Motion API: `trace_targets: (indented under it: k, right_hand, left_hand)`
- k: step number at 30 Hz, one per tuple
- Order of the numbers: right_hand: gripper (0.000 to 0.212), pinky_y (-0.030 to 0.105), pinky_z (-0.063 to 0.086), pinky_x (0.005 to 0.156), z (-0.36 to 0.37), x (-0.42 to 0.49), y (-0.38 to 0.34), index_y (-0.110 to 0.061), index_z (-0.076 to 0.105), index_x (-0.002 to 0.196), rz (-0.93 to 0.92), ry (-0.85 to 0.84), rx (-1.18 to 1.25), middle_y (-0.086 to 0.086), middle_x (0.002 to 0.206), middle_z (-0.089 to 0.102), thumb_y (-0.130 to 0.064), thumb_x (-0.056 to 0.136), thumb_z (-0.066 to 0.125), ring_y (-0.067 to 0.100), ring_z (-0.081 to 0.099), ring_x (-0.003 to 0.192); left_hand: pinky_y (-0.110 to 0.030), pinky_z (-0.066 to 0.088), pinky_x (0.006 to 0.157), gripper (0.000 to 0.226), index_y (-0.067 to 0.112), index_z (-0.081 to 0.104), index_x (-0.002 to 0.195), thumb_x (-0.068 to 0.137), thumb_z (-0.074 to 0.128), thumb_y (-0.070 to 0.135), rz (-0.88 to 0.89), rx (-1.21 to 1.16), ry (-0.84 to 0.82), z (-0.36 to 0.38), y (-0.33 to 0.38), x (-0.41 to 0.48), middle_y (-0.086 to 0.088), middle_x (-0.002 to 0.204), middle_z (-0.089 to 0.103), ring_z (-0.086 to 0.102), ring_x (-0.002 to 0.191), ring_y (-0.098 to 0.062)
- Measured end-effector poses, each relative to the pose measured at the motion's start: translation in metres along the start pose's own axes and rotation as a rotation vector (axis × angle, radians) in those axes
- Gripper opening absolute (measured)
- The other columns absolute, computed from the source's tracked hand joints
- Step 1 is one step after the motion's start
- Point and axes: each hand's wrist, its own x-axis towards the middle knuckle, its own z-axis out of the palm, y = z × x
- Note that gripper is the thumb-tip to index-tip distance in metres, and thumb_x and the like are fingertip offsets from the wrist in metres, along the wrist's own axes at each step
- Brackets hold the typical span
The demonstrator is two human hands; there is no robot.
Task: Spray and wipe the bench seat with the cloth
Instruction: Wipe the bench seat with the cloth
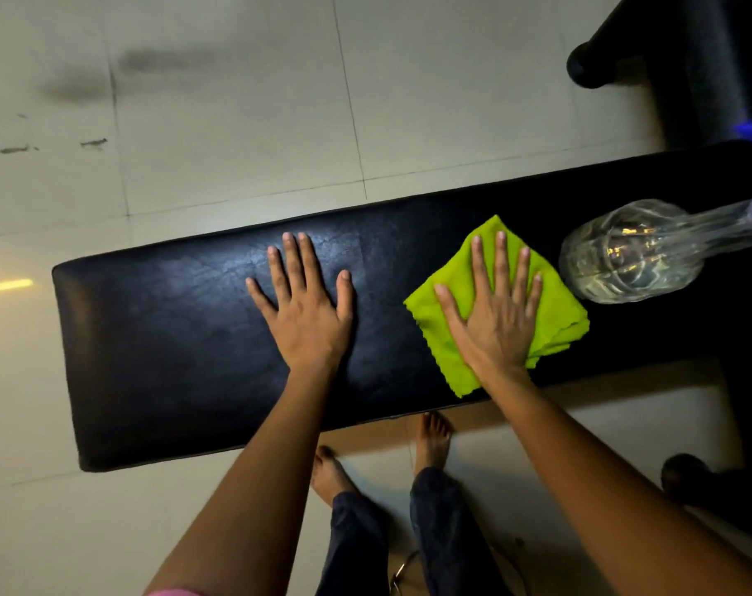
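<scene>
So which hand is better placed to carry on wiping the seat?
Right. The right hand lies flat on the folded lime-green cloth on the black padded bench seat; the left hand rests bare on the seat.

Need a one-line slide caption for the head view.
Right hand presses a green cloth flat on the black bench seat; left hand rests bare beside it, clear bottle nearby.

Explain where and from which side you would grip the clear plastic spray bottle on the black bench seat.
Grip the clear plastic spray bottle around its narrow neck, just below the blue-tinged head. It looks upright on the black padded bench seat, and the wide body is harder to close fingers around. Come from the near side with the right hand, which is closest, now flat on the lime-green cloth.
</scene>
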Motion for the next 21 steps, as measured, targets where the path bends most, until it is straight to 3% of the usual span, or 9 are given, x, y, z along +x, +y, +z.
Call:
trace_targets:
  k: [3, 10, 17, 21]
  right_hand:
    - [0.078, 0.051, 0.01, 0.114, -0.002, -0.015, 0.006, -0.031, 0.014, 0.147, 0.03, -0.048, 0.005, 0.002, 0.157, 0.014, -0.072, 0.081, 0.021, 0.031, 0.012, 0.144]
    - [0.077, 0.052, 0.002, 0.116, -0.003, 0.049, -0.015, -0.032, 0.008, 0.148, 0.135, 0.009, 0.03, -0.001, 0.158, 0.003, -0.071, 0.083, 0.02, 0.031, -0.001, 0.145]
    - [0.071, 0.046, 0.001, 0.115, 0.005, 0.0, -0.043, -0.034, 0.012, 0.147, -0.21, -0.028, -0.001, -0.005, 0.157, 0.011, -0.068, 0.085, 0.021, 0.028, 0.008, 0.145]
    - [0.071, 0.045, 0.002, 0.113, 0.009, -0.021, -0.022, -0.034, 0.015, 0.147, -0.251, -0.007, -0.039, -0.005, 0.156, 0.016, -0.069, 0.085, 0.022, 0.023, 0.01, 0.143]
  left_hand:
    - [-0.051, -0.01, 0.114, 0.069, 0.021, 0.002, 0.149, 0.091, 0.013, 0.055, 0.002, -0.001, -0.008, -0.002, -0.003, 0.001, 0.001, 0.159, 0.004, -0.003, 0.146, -0.018]
    - [-0.05, -0.012, 0.113, 0.068, 0.021, 0.003, 0.15, 0.091, 0.016, 0.054, 0.002, -0.028, 0.033, 0.003, -0.002, 0.002, 0.001, 0.159, 0.004, -0.002, 0.146, -0.019]
    - [-0.05, -0.009, 0.115, 0.068, 0.02, 0.006, 0.15, 0.092, 0.018, 0.053, 0.012, -0.043, 0.027, 0.003, -0.005, 0.001, 0.001, 0.159, 0.006, 0.0, 0.146, -0.019]
    - [-0.051, -0.009, 0.114, 0.068, 0.02, 0.006, 0.15, 0.091, 0.018, 0.053, 0.02, -0.043, 0.01, 0.0, -0.005, 0.002, 0.0, 0.159, 0.006, 0.0, 0.146, -0.019]
